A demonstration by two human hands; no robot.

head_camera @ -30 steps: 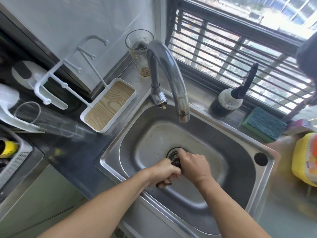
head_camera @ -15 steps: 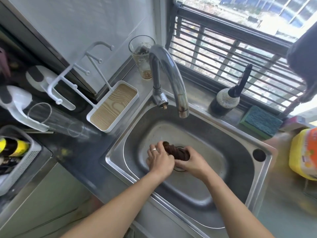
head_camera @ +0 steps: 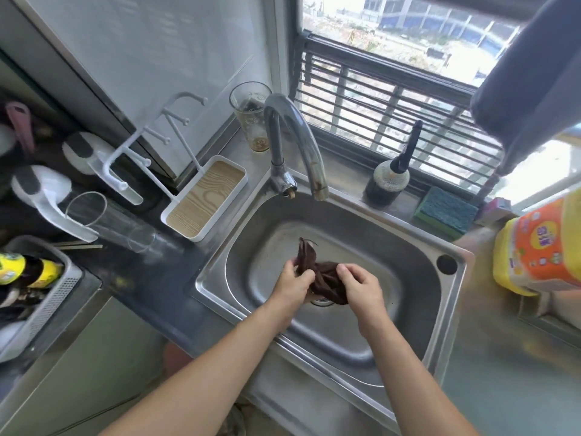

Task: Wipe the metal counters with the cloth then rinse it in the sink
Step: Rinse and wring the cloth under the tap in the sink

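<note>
A dark brown cloth [head_camera: 323, 276] is bunched over the drain of the steel sink [head_camera: 408, 247]. My left hand [head_camera: 294, 283] pinches its left part, with a corner of the cloth sticking up above my fingers. My right hand [head_camera: 361, 287] grips the right part with curled fingers. Both hands are low in the basin, below the curved tap [head_camera: 295, 140]. No water runs from the spout. The metal counter [head_camera: 503, 388] lies right of the sink.
A drinking glass [head_camera: 251, 118] stands behind the tap. A white rack with a wood-pattern tray [head_camera: 204, 199] sits left of the sink. A dark bottle [head_camera: 388, 180], a blue-green sponge [head_camera: 446, 212] and a yellow package [head_camera: 540, 247] line the back right.
The hands drew the twisted cloth apart: it was hidden in both fists over the drain, then wrung, and now hangs looser between them with one corner up. The view tilted upward.
</note>
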